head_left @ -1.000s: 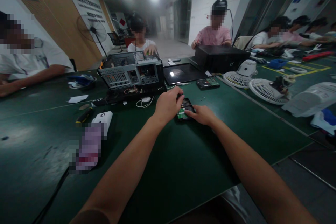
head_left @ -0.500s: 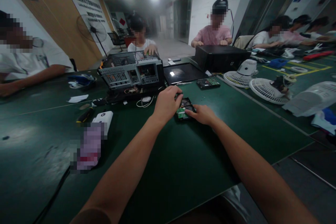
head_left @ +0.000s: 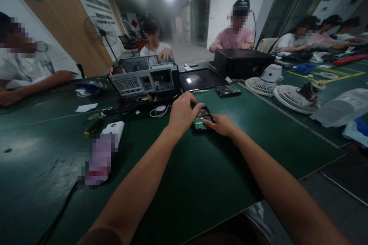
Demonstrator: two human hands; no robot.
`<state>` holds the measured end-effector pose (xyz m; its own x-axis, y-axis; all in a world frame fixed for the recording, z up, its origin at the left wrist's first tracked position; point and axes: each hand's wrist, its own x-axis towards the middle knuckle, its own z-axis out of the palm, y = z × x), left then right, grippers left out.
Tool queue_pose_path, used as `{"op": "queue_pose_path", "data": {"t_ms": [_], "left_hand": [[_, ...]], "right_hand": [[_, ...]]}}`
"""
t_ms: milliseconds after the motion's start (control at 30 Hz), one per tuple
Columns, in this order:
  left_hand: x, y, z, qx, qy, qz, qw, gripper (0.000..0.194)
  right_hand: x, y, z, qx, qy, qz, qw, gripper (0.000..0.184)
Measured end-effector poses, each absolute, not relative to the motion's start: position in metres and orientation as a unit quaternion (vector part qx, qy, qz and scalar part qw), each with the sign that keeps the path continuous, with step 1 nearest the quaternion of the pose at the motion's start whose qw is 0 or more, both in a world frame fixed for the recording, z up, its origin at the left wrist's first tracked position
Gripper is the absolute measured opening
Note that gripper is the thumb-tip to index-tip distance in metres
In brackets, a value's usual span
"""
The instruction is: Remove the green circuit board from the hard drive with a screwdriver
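A hard drive (head_left: 199,123) with a green circuit board and black casing lies on the green tabletop in front of me. My right hand (head_left: 223,124) grips it along its right side, thumb laid across the board and the other fingers at the edge. My left hand (head_left: 184,113) is closed over the drive's far left corner. Its fingers are curled, with the thumb reaching over the drive's far edge. Whatever sits between those fingertips is hidden. A second hard drive (head_left: 228,90) rests farther off to the right, with a thin screwdriver-like tool (head_left: 202,91) to its left.
An opened computer case (head_left: 145,80) stands at the far left, beside a black panel (head_left: 201,77). A closed black case (head_left: 243,63) is under a co-worker's hands. White fan parts (head_left: 260,85) lie right. A yellow-black screwdriver (head_left: 94,126) and white power bank (head_left: 115,130) lie left.
My left thumb has shifted right over the drive's far edge, and the index finger has drawn away from it. My right hand and the hard drive have stayed in place.
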<state>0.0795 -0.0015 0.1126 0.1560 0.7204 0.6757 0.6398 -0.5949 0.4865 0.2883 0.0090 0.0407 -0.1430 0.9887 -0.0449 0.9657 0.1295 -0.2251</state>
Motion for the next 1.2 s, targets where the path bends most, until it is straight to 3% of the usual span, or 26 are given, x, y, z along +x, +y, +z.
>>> {"op": "queue_pose_path", "data": {"t_ms": [233, 767, 1033, 1200], "left_hand": [[0.0802, -0.0018, 0.1136, 0.777, 0.444, 0.446, 0.019, 0.006], [0.0798, -0.0024, 0.1136, 0.791, 0.422, 0.441, 0.027, 0.003], [0.0821, -0.0006, 0.1082, 0.766, 0.440, 0.465, 0.061, 0.027], [0.0815, -0.0009, 0.1109, 0.764, 0.455, 0.456, 0.040, 0.016]], "right_hand": [[0.2892, 0.0095, 0.0401, -0.653, -0.749, 0.098, 0.054, 0.082], [0.2882, 0.0078, 0.0428, -0.654, -0.748, 0.095, 0.057, 0.082], [0.2869, 0.0048, 0.0467, -0.652, -0.749, 0.103, 0.056, 0.080], [0.2867, 0.0055, 0.0445, -0.656, -0.746, 0.099, 0.056, 0.079]]}}
